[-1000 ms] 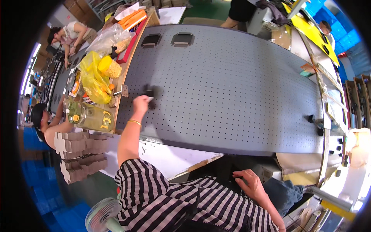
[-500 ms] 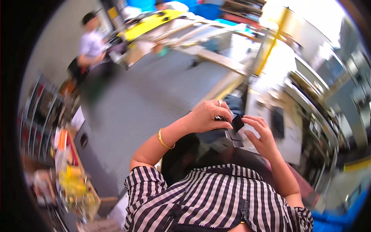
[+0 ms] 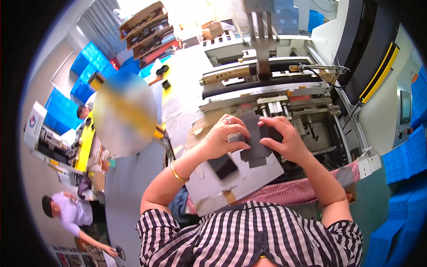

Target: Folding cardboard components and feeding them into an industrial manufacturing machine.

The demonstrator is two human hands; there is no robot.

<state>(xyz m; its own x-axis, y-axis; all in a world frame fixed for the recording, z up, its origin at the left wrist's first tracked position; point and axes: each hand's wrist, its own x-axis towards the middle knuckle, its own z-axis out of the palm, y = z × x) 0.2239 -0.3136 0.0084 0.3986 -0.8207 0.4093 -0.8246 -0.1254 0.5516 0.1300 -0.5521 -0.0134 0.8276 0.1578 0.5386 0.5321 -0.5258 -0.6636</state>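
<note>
A flat dark grey card blank (image 3: 256, 147) with flaps along its edges lies between my two hands, above a pale work board. My left hand (image 3: 222, 137), with a ring and a gold bangle, is closed at the blank's left side, thumb and fingers curled in. On the other side my right hand (image 3: 287, 140) pinches the right edge, a raised dark flap between thumb and fingers. The fingers partly hide the edges of the blank. Close to my left wrist, a separate black piece (image 3: 223, 167) lies on the board (image 3: 253, 181).
Beyond my hands stands a machine with metal rollers (image 3: 267, 86) and rails. Its control panel (image 3: 404, 109) is at the right, above blue crates (image 3: 404, 155). A grey perforated table (image 3: 129, 200) runs along the left, where a person in a light shirt (image 3: 73, 211) reaches out.
The view has swung right, from the grey table to the machine. My hands are now over the pale board, with the card blank flat between them instead of small tilted dark pieces.
</note>
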